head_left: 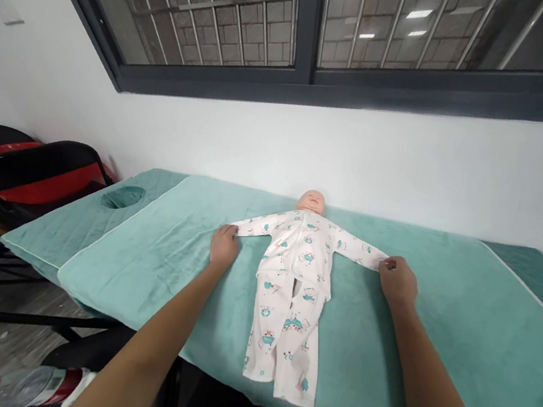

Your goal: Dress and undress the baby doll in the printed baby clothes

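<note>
A baby doll (311, 202) lies on its back on a green bed cover (168, 250), its head toward the wall. It wears a white printed baby top (298, 248) with both sleeves stretched out sideways. White printed trousers (265, 327) cover its legs, and a small dark gap shows near the crotch. My left hand (224, 245) is closed at the cuff of the sleeve on the left. At the other cuff, my right hand (398, 280) pinches the end of the sleeve on the right. The doll's own hands and feet are hidden.
A face hole (123, 197) opens at the bed's left end. Black-and-red chairs (43, 171) stand at the left. A plastic bottle with a red cap (31, 387) is at lower left. Behind the bed rises a white wall (210, 134) below a dark-framed window (307, 40).
</note>
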